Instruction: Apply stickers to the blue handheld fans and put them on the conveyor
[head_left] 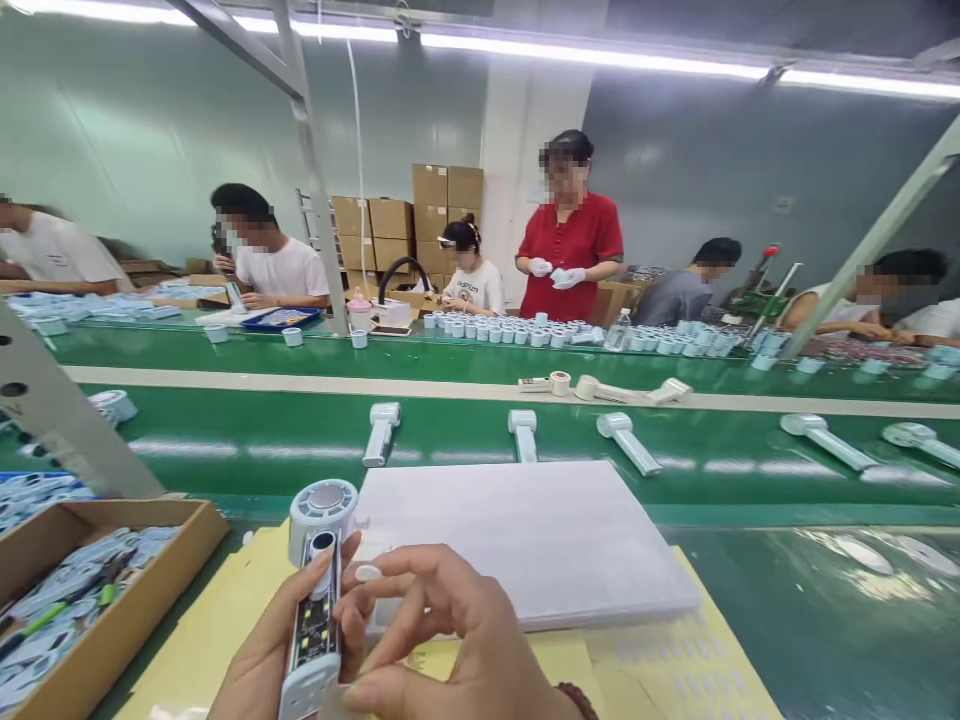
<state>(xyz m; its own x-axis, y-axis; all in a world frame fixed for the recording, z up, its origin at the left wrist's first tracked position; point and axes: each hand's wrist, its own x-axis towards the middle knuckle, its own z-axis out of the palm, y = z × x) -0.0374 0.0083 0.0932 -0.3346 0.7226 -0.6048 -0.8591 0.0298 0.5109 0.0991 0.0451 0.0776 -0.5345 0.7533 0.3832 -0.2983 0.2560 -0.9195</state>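
My left hand (259, 655) is wrapped round a white hand-held fan body (316, 590), held upright at the bottom of the view. Its handle is open at the front and shows a circuit board with small parts. The round fan head points away from me. My right hand (457, 640) is beside the handle, with thumb and forefinger pinched on a small white oval piece (367, 573) close to the open handle. Both hands hover over a yellow sheet (217, 620) on the bench.
A white foam pad (540, 535) lies just beyond my hands. A cardboard box (135, 600) of blue parts sits at the left. Several finished fans lie on the green conveyor belt (450, 450). Other people work at the far side, behind rows of small blue-white parts.
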